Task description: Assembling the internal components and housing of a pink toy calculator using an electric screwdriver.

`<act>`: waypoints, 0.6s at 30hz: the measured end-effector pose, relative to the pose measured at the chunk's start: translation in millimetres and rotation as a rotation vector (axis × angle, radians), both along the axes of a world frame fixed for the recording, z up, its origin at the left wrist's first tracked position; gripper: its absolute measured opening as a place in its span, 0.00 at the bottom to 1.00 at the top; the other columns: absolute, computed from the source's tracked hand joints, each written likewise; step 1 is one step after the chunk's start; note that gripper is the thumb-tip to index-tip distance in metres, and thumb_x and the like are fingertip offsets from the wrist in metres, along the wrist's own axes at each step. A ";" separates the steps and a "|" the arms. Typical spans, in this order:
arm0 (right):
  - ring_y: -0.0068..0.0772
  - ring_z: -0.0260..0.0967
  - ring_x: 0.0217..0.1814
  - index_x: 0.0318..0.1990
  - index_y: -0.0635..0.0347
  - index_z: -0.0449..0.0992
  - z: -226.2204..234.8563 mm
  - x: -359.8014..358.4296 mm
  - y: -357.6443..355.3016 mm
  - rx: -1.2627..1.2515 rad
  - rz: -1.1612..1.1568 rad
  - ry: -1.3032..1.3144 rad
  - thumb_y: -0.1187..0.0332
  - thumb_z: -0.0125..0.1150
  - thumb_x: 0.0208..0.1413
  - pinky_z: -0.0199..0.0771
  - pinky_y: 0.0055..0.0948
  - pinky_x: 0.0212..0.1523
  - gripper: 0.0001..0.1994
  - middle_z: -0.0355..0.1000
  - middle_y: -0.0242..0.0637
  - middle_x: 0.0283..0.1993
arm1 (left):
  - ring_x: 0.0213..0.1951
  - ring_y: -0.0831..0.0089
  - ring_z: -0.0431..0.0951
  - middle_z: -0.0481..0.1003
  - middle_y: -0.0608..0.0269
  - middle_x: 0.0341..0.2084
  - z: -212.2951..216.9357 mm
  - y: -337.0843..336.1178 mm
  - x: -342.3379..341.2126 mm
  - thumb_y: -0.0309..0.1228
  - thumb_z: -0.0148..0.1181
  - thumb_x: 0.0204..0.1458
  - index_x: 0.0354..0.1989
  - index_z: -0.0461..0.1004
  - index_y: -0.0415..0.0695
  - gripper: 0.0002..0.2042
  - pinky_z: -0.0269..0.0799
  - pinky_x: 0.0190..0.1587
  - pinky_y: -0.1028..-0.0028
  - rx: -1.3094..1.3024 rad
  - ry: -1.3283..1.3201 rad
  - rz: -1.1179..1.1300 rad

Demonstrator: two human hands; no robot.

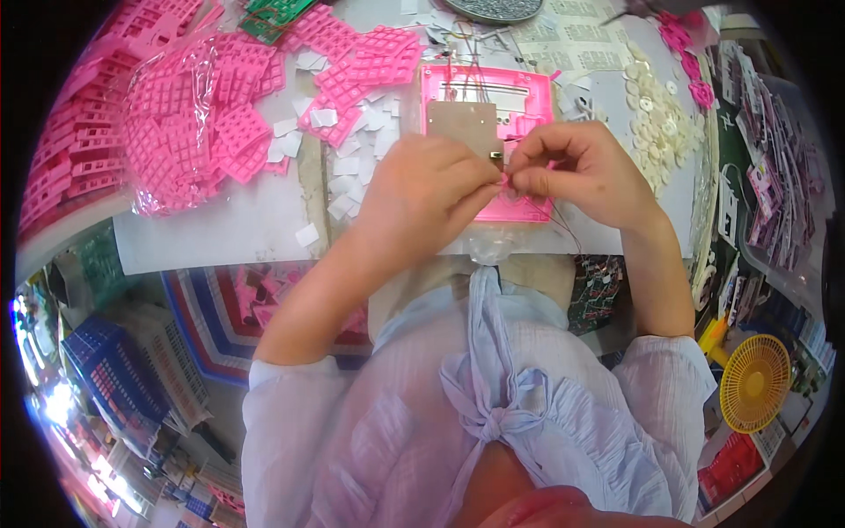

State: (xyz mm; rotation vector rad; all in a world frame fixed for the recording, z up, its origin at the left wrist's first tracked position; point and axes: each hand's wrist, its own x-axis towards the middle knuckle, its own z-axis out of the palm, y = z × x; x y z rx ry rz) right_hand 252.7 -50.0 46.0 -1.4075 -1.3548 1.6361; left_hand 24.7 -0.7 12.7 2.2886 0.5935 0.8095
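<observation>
A pink plastic casing (532, 92) lies open on the worktable in front of me, with a brown board (462, 119) and thin red wires (466, 66) inside it. Over its lower part my left hand (431, 189) pinches with thumb and forefinger. My right hand (576, 172) meets it there, its thumb and forefinger closed too. Between the fingertips is something small that I cannot make out; thin dark red wires (568, 227) trail from there past the casing's right edge. A small metal part (496, 156) shows just above the fingertips.
Pink keypad pieces (242, 132) pile up at the left, partly in clear plastic. White paper squares (348, 167) lie beside the casing. Cream round pieces (656, 123) are heaped at the right. A yellow fan (754, 383) stands at lower right, blue baskets (114, 370) at lower left.
</observation>
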 end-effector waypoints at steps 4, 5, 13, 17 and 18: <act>0.20 0.75 0.33 0.38 0.66 0.80 9.3 5.0 -28.6 -0.002 -0.040 -0.181 0.75 0.65 0.55 0.76 0.22 0.37 0.05 0.79 0.34 0.31 | 0.32 0.64 0.78 0.78 0.63 0.32 2.4 11.1 11.0 0.26 0.69 0.45 0.37 0.80 0.46 0.10 0.71 0.37 0.66 0.045 -0.005 -0.085; 0.22 0.76 0.33 0.38 0.65 0.80 11.2 2.7 -35.9 0.023 -0.056 -0.255 0.76 0.66 0.54 0.77 0.22 0.37 0.05 0.79 0.35 0.31 | 0.32 0.63 0.78 0.78 0.64 0.32 0.4 18.9 15.6 0.26 0.69 0.45 0.37 0.79 0.46 0.10 0.71 0.37 0.65 0.129 -0.023 -0.116; 0.41 0.74 0.33 0.40 0.60 0.77 -14.2 -12.3 -69.7 0.838 0.066 -0.746 0.76 0.66 0.42 0.75 0.35 0.30 0.13 0.73 0.39 0.33 | 0.35 0.65 0.79 0.76 0.65 0.27 -5.0 27.2 62.8 0.33 0.61 0.49 0.30 0.76 0.48 0.04 0.71 0.43 0.62 0.328 0.490 -0.595; 0.39 0.73 0.35 0.38 0.59 0.75 -16.7 -9.1 -68.8 0.866 0.178 -0.793 0.73 0.63 0.41 0.75 0.34 0.29 0.12 0.72 0.37 0.34 | 0.35 0.64 0.80 0.77 0.63 0.29 -6.1 24.9 63.1 0.31 0.60 0.50 0.38 0.77 0.46 0.08 0.71 0.42 0.60 0.283 0.519 -0.495; 0.38 0.73 0.35 0.37 0.59 0.74 -17.0 -10.2 -68.0 0.866 0.195 -0.781 0.72 0.62 0.42 0.75 0.34 0.29 0.12 0.72 0.36 0.33 | 0.34 0.63 0.80 0.78 0.61 0.30 -5.8 24.1 59.6 0.30 0.60 0.51 0.41 0.77 0.45 0.09 0.72 0.41 0.60 0.172 0.394 -0.364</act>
